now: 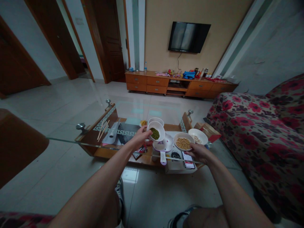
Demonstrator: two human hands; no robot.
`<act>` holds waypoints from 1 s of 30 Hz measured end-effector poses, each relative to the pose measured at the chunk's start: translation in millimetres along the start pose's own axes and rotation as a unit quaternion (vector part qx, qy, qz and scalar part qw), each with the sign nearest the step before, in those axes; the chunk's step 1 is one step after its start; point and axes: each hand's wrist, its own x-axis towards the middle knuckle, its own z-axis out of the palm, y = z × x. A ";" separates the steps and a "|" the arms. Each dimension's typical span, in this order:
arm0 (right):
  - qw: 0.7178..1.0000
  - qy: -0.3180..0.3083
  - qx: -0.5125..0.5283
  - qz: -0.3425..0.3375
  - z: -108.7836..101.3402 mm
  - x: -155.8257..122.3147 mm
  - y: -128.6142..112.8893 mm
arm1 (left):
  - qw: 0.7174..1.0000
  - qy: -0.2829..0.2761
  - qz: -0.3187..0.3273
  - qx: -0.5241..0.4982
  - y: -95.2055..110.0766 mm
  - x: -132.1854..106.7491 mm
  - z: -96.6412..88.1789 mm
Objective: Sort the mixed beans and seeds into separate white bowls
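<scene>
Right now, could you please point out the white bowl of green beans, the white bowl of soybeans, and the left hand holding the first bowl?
White bowl of green beans (154,126), head view, on the bowl's inner wall.
White bowl of soybeans (183,135), head view, on the bowl's inner wall.
Left hand (140,138), head view, on the back of the hand.

My left hand (140,139) holds a bowl of mung beans (155,131) over the glass table (95,144). My right hand (199,153) is at a bowl of soybeans (183,142), just right of it. The sofa (249,139) is on my right, and a long cabinet (180,85) is far behind the table.
</scene>
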 end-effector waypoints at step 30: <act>0.971 -0.032 -0.027 -0.235 56.1 -29.9 -10.7 | 0.968 0.044 0.185 0.162 -18.4 6.0 8.3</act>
